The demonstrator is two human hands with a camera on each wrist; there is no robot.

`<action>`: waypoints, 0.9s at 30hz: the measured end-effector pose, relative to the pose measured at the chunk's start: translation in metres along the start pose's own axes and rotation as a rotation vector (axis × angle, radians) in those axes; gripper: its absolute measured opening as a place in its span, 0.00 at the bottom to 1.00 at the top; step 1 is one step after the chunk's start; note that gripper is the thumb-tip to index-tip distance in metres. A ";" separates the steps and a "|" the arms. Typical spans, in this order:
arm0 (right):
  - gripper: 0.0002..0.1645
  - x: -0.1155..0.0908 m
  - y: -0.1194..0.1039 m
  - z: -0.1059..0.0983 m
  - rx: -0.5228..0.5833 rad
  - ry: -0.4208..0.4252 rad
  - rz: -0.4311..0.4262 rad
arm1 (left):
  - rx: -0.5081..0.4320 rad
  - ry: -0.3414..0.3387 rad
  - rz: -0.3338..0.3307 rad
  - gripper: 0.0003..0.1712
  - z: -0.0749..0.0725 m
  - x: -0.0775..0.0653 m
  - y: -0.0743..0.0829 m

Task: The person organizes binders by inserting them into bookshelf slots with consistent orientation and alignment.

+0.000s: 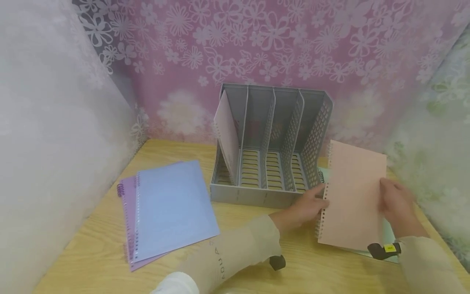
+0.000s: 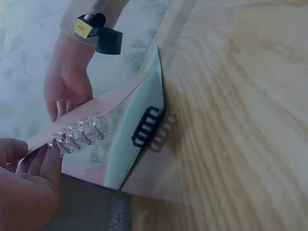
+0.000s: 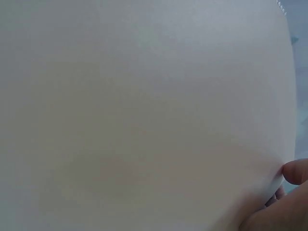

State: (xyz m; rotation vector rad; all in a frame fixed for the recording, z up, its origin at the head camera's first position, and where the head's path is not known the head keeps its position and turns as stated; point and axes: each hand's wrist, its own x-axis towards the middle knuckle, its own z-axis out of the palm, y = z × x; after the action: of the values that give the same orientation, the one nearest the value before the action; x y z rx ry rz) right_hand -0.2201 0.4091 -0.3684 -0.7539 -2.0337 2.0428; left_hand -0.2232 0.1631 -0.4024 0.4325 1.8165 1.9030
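A peach spiral notebook (image 1: pixel 354 196) is held up between both hands, above a mint green notebook (image 2: pixel 137 113) that lies on the table with a dark binding. My left hand (image 1: pixel 302 208) pinches its ring-bound left edge, thumb on top, with clear rings (image 2: pixel 79 134) beside the fingers. At the opposite edge my right hand (image 1: pixel 398 202) grips the cover; in the right wrist view the thumb (image 3: pixel 296 172) presses the edge. Just left of the hands stands a grey file rack (image 1: pixel 253 196) with upright compartments. A pale pink notebook (image 1: pixel 225 134) leans in its leftmost compartment.
On the left of the wooden table (image 1: pixel 99 232) a blue notebook (image 1: pixel 172 208) lies over a purple notebook (image 1: pixel 128 216). Flowered pink cloth (image 1: pixel 176 81) hangs behind the rack, and pale cloth (image 1: pixel 55 122) stands along the left side.
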 end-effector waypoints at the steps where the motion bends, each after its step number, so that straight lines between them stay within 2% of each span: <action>1: 0.08 -0.001 -0.001 0.004 -0.002 -0.010 -0.012 | 0.010 -0.003 0.013 0.30 -0.004 -0.002 0.001; 5: 0.13 -0.008 -0.006 0.017 0.023 -0.067 -0.048 | 0.045 -0.048 0.054 0.30 -0.022 -0.012 0.010; 9: 0.13 -0.015 -0.011 0.028 0.094 -0.094 -0.093 | 0.072 -0.091 0.071 0.31 -0.038 -0.021 0.019; 12: 0.12 -0.021 -0.015 0.037 0.116 -0.104 -0.126 | 0.086 -0.083 0.065 0.31 -0.050 -0.025 0.019; 15: 0.13 -0.028 -0.017 0.047 0.106 -0.119 -0.151 | 0.078 -0.066 0.059 0.31 -0.064 -0.026 0.014; 19: 0.15 -0.036 -0.020 0.062 0.096 -0.148 -0.163 | 0.038 -0.080 0.059 0.29 -0.083 -0.028 0.012; 23: 0.17 -0.047 -0.022 0.078 0.044 -0.175 -0.166 | 0.053 -0.098 0.052 0.30 -0.105 -0.040 0.016; 27: 0.20 -0.058 -0.022 0.096 -0.002 -0.198 -0.187 | 0.055 -0.129 0.072 0.31 -0.126 -0.053 0.019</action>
State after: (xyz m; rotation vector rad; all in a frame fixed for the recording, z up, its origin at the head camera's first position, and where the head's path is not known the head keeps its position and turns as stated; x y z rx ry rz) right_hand -0.2189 0.2987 -0.3388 -0.3565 -2.1170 2.0790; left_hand -0.2477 0.0278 -0.3883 0.6326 1.7944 1.8303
